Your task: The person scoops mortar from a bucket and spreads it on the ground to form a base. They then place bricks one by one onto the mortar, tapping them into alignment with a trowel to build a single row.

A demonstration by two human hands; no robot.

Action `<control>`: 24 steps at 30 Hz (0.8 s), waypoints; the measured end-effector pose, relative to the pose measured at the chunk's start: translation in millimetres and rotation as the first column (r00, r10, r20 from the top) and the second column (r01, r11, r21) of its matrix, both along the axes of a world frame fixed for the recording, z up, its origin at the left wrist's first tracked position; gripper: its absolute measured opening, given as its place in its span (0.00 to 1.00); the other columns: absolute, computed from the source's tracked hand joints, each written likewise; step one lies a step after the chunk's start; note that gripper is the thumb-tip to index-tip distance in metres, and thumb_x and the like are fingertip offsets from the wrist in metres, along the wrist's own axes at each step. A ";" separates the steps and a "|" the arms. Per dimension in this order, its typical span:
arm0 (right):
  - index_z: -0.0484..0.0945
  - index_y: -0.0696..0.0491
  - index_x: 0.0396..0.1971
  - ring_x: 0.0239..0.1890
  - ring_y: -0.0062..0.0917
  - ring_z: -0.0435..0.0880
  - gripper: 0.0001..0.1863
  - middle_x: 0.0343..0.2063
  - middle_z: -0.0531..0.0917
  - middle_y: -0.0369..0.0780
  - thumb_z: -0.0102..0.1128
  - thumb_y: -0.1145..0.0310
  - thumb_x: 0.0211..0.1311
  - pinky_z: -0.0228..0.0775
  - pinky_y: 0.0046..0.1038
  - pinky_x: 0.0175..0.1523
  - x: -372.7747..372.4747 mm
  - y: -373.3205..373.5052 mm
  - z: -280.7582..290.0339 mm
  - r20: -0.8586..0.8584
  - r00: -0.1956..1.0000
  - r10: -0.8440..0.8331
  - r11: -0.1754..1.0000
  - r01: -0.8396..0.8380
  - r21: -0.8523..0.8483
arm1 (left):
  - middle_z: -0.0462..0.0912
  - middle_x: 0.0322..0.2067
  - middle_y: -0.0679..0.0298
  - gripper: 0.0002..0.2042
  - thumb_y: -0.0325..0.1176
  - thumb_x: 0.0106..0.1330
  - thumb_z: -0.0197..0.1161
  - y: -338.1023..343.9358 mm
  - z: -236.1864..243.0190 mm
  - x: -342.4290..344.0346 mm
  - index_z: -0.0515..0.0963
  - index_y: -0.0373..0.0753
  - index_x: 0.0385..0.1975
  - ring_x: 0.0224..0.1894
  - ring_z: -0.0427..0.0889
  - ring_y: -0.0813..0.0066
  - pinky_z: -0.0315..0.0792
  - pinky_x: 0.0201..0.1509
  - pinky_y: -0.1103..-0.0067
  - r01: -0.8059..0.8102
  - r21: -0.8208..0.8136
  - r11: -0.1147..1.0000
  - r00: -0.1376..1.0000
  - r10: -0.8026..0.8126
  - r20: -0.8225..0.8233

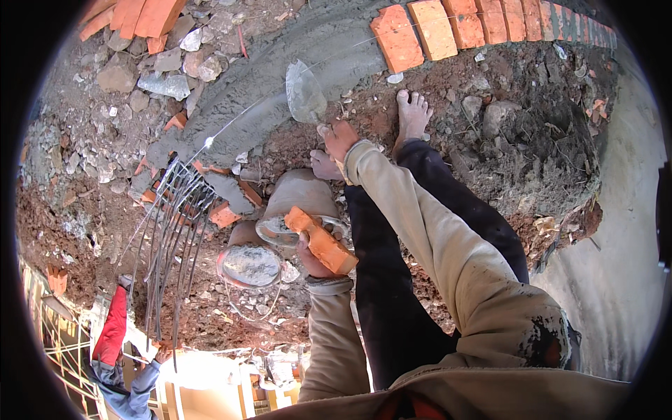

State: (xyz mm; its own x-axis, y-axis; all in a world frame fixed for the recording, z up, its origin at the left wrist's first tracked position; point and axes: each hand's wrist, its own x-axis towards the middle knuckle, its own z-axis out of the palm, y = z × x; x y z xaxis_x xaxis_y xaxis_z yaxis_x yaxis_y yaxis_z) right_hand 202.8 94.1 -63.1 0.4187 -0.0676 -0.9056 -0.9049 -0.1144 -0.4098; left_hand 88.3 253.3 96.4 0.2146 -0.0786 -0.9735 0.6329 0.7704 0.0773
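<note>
Firmly, the left hand (313,260) clamps an orange rectangular clay brick (321,240) just beside the grey mortar-filled metal pan (250,266). Beyond the pan, the right hand (341,138) grips a mortar-coated steel trowel (305,92) over the grey wet mortar bed (280,77), near bent steel rebar (175,224).

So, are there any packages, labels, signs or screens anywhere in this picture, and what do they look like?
None: no package, label, sign or screen shows.
Nearest to containers: two round mortar pans, grey with cement, by the left hand.
Left hand: holds an orange brick.
Right hand: holds a grey trowel over the wet mortar bed.
</note>
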 end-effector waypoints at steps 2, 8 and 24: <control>0.74 0.62 0.43 0.12 0.31 0.79 0.17 0.13 0.77 0.44 0.51 0.63 0.65 0.71 0.34 0.20 -7.7 20.2 -2.2 0.045 0.997 0.060 0.998 -0.060 -0.002 | 0.79 0.35 0.64 0.27 0.59 0.63 0.52 10.7 -0.2 -11.5 0.71 0.42 0.50 0.28 0.80 0.66 0.77 0.29 0.69 -0.005 -0.064 0.998 0.999 0.007 0.032; 0.76 0.61 0.37 0.15 0.39 0.81 0.16 0.15 0.79 0.52 0.51 0.62 0.64 0.74 0.40 0.28 -9.1 94.4 -9.9 0.069 0.953 0.296 0.955 -0.296 -0.011 | 0.80 0.34 0.62 0.27 0.59 0.63 0.52 33.7 -3.0 -33.9 0.71 0.43 0.50 0.29 0.81 0.63 0.78 0.29 0.68 -0.203 0.038 0.978 0.975 0.205 -0.087; 0.73 0.64 0.39 0.33 0.51 0.83 0.18 0.27 0.81 0.58 0.52 0.61 0.61 0.75 0.48 0.41 0.2 172.2 -20.8 0.171 0.713 0.680 0.733 -0.656 -0.181 | 0.80 0.37 0.63 0.25 0.57 0.65 0.49 61.7 -4.2 -79.8 0.72 0.43 0.50 0.31 0.80 0.63 0.77 0.31 0.67 -0.348 0.095 0.933 0.930 0.357 -0.093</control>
